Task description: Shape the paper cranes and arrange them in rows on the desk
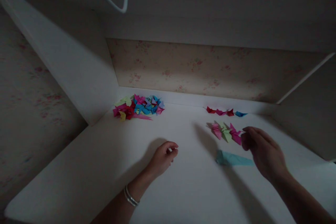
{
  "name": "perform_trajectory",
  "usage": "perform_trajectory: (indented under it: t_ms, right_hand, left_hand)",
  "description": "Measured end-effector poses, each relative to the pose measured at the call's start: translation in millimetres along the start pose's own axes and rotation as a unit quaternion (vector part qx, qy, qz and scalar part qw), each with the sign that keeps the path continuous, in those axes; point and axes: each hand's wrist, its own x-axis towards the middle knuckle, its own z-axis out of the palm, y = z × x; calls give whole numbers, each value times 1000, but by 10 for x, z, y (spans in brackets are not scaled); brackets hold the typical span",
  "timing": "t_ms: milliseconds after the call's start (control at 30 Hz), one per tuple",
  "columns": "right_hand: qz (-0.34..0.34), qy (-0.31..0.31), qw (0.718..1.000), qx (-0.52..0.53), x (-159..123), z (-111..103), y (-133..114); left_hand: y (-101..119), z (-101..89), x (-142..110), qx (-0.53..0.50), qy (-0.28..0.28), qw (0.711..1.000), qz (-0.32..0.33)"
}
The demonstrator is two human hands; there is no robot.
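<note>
My left hand [164, 157] rests on the white desk [105, 168] with its fingers loosely curled and nothing visible in them; a bracelet is on that wrist. My right hand [262, 152] hovers at the right, fingertips pinched at the end of a short chain of folded paper pieces [226, 132] in pink and pale green. A folded light blue paper [232, 159] lies just left of that hand. A pile of small folded paper pieces [139, 106] in several colours sits at the back left.
A short row of red, pink and blue folded pieces [225, 112] lies near the back wall. White side panels enclose the desk on both sides, with flowered wallpaper behind. A white cable [115, 1] hangs overhead. The room is dim.
</note>
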Motion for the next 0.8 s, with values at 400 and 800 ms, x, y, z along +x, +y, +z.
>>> perform_trajectory:
  t_ms: [400, 800]
  right_hand:
    - [35, -289, 956, 17, -995, 1721, 447]
    - [27, -310, 950, -20, -1044, 1516, 432]
  left_hand:
    - [-73, -3, 47, -38, 10, 998, 38]
    - [-51, 4, 12, 3, -32, 998, 56]
